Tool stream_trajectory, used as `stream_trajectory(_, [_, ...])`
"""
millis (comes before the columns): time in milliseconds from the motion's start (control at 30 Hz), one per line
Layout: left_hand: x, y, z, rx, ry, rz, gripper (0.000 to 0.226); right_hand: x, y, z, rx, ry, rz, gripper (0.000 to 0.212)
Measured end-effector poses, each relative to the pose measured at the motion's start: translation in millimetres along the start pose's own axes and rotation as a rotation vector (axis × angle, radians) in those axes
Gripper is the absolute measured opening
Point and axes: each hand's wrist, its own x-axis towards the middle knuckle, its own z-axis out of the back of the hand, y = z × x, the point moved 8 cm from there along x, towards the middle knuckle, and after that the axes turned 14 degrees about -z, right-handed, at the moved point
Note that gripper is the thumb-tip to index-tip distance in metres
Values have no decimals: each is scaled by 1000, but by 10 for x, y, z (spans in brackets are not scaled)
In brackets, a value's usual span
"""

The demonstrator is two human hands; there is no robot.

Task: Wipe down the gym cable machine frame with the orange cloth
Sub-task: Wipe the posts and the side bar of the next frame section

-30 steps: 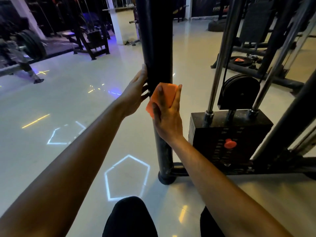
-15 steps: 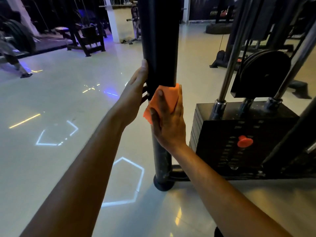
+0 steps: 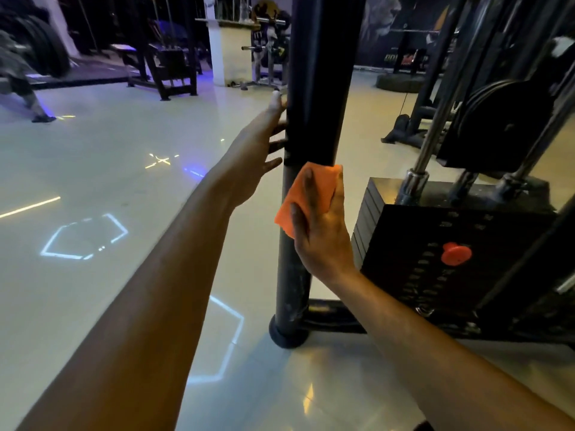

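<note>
On the frame post (image 3: 314,88) | right hand (image 3: 323,234) presses orange cloth (image 3: 306,194) flat to wipe | left hand (image 3: 252,150), fingers spread, holding nothing, braces the post

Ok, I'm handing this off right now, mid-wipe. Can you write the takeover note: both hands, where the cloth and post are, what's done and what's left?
Left hand: open, fingers straight against the left side of the black upright post, bracing.
Right hand: presses the orange cloth flat to the post front, just below where the thick sleeve ends and the thinner post begins.
Weight stack with its orange pin stands right of the post, untouched.
Done: cannot tell which sections are already clean.
Left: the lower post down to the foot, which shows pale scuffs, then the base bar and the rest of the frame.
</note>
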Motion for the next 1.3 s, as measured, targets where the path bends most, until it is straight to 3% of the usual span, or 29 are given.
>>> stream_trajectory(100, [-219,357,194,-2,-52,95,61,53,76,24,30,-50,-29,67])
stream_trajectory(267, [-557,930,12,8,75,277,58,-253,-212,-288,-31,4,-59,80])
stream_trajectory(533, [-500,1197,-100,-82,103,270,57,-185,-270,-423,-34,-66,-90,79])
stream_trajectory(733, [-576,1344,-38,-108,134,275,53,-459,-458,-591,-95,12,-60,91])
stream_trajectory(933, [-528,1329,-19,-68,156,220,53,-61,-157,-356,2,-141,-106,71])
stream_trajectory(1133, [-608,1393,-19,-83,125,237,52,-769,-643,-778,-160,91,-41,72])
stream_trajectory(1300, [-615,1415,-30,-108,143,234,52,-442,-425,-558,-73,-3,-71,72])
